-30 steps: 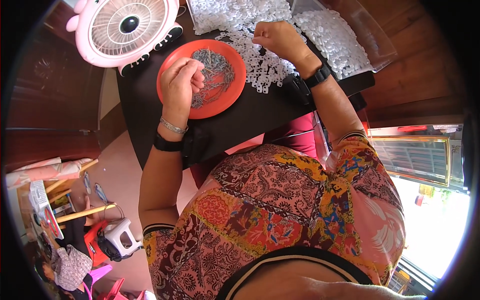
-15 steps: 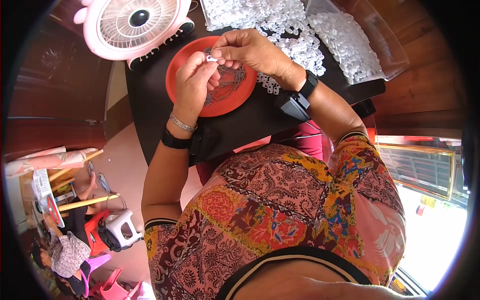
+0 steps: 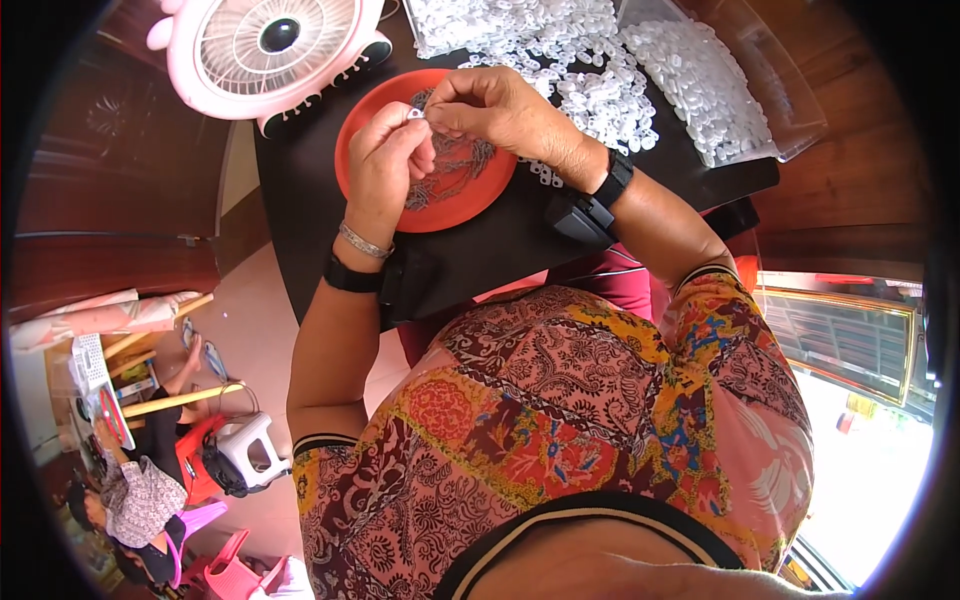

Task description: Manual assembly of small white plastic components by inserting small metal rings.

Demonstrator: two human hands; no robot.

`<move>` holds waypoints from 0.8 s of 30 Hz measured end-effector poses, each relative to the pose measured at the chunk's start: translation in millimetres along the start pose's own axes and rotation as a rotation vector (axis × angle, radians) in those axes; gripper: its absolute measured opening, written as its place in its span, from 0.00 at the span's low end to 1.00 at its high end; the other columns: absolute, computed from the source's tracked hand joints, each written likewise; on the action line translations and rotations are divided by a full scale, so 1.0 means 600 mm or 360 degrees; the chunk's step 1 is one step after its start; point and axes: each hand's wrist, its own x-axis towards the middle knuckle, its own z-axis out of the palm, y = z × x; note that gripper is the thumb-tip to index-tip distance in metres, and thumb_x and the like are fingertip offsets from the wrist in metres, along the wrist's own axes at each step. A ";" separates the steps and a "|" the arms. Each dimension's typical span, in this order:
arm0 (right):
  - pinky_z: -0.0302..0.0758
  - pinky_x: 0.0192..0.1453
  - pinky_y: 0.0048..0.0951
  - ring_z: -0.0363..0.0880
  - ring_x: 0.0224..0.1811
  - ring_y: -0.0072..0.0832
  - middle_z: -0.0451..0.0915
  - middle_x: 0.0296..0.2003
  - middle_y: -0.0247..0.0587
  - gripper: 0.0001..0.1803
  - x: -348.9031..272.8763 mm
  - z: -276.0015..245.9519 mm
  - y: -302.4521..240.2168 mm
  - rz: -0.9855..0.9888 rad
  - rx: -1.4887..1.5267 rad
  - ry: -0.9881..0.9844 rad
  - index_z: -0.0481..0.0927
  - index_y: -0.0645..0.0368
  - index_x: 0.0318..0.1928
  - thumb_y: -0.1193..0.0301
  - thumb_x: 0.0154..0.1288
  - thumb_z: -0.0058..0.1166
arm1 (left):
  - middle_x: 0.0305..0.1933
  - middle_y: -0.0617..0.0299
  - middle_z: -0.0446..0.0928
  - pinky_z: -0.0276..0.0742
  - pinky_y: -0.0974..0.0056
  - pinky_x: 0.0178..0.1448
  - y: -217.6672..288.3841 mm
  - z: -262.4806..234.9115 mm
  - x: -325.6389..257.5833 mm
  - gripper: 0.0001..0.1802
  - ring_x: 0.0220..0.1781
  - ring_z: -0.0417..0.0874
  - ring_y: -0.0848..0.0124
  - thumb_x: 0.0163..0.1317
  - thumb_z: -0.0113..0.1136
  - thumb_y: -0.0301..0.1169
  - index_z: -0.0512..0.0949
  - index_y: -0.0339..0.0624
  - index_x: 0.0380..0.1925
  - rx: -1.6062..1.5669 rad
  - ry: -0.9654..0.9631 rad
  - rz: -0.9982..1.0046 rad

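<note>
**Both hands now meet over the red plate**

A second ago the right hand (image 3: 500, 105) was away at one o'clock, over the heap of white plastic pieces (image 3: 600, 85); it has since come back to the left hand (image 3: 390, 160). The two fingertip grips pinch one small white piece (image 3: 414, 115) between them, above the red plate (image 3: 395, 120). That looks like a fresh piece fetched for working. The plate holds a dark tangle and sits on a black table (image 3: 300, 200). At eleven o'clock stands a pink fan (image 3: 265, 50). At seven o'clock, another person sits on the floor.
</note>
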 end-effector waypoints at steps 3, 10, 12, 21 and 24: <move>0.74 0.43 0.19 0.76 0.36 0.16 0.80 0.32 0.30 0.06 -0.018 0.005 -0.037 -0.0218 0.0031 0.0017 0.80 0.64 0.40 0.75 0.63 0.57 | 0.20 0.68 0.72 0.63 0.76 0.24 0.008 0.004 -0.002 0.10 0.20 0.70 0.81 0.63 0.49 0.30 0.74 0.39 0.25 -0.0070 0.0084 0.0021; 0.70 0.26 0.25 0.75 0.22 0.27 0.79 0.28 0.46 0.13 -0.119 0.066 -0.201 -0.0574 0.1581 -0.1238 0.79 0.73 0.44 0.80 0.58 0.55 | 0.19 0.65 0.72 0.64 0.74 0.25 0.004 -0.011 0.001 0.11 0.19 0.71 0.77 0.63 0.51 0.30 0.77 0.36 0.26 -0.0056 0.0120 -0.0059; 0.70 0.22 0.29 0.76 0.23 0.32 0.79 0.27 0.50 0.12 -0.127 0.075 -0.217 -0.0587 0.1432 -0.1334 0.79 0.72 0.44 0.77 0.62 0.51 | 0.20 0.65 0.72 0.65 0.74 0.26 0.016 -0.003 -0.005 0.11 0.20 0.72 0.77 0.63 0.50 0.30 0.76 0.35 0.26 -0.0025 0.0168 -0.0082; 0.70 0.24 0.21 0.75 0.22 0.18 0.79 0.25 0.35 0.17 -0.130 0.130 -0.229 -0.1287 0.1626 -0.1271 0.74 0.67 0.43 0.75 0.49 0.56 | 0.20 0.65 0.71 0.64 0.74 0.27 0.017 -0.003 -0.003 0.11 0.21 0.70 0.78 0.63 0.49 0.30 0.75 0.35 0.26 0.0003 0.0140 -0.0073; 0.69 0.24 0.23 0.75 0.21 0.20 0.79 0.23 0.32 0.12 -0.117 0.133 -0.232 -0.1390 0.1444 -0.1177 0.76 0.63 0.38 0.75 0.50 0.54 | 0.21 0.65 0.72 0.64 0.74 0.27 0.016 -0.004 -0.008 0.11 0.22 0.70 0.78 0.63 0.49 0.30 0.76 0.35 0.26 0.0002 0.0158 -0.0027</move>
